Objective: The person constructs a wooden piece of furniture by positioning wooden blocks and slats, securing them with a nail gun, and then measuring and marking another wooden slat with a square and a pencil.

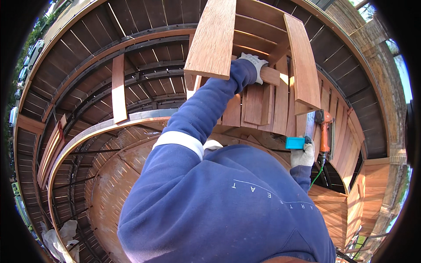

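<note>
My left hand [255,65], in a white work glove, reaches into a wooden frame ahead of me. It appears closed around a short wooden piece [270,76], whose end sticks out beside the glove; part of the fingers is hidden. Two wide boards, a left one [214,39] and a right one [303,63], stand on either side of it. Low on the right, my gloved right hand [302,155] holds a small teal rectangular box [295,143]. Just beyond that hand is an orange power tool [324,127] with a green hose or cord [316,176].
Curved tiers of dark slats surround me. A loose board [118,87] leans at the left, near stacked strips [50,153]. A curved rim [87,133] borders the brown round floor [116,188]. Slatted panels [335,206] stand at the right; whitish sheeting [66,234] lies lower left.
</note>
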Motion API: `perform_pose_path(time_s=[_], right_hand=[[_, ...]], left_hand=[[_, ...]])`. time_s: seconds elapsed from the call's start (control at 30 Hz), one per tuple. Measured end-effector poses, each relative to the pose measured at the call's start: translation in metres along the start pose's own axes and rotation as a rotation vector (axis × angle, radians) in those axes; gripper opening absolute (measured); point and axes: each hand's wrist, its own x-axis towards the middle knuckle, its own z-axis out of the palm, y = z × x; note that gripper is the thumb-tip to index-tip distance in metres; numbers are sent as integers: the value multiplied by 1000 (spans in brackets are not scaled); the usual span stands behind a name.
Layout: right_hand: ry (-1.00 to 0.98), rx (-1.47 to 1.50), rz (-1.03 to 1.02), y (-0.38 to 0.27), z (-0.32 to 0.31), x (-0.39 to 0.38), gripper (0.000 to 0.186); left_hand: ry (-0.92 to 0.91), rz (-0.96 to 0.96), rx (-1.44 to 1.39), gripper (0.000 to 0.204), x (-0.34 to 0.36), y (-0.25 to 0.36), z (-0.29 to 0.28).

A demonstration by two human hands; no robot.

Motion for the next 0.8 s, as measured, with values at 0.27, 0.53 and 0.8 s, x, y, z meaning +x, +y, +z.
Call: perform_pose_path(time_s=[0.27,0.53,0.8], right_hand=[[-5,-11,-5,6,14,-8,30],[17,-163,-113,11,15,1,29],[107,-641,-397,-3,27,73,31]], left_hand=[[-22,1,4,79,3,-3,0],[-33,26,21,83,-2,2,-5],[-10,-14,37,85,-55,33,0]])
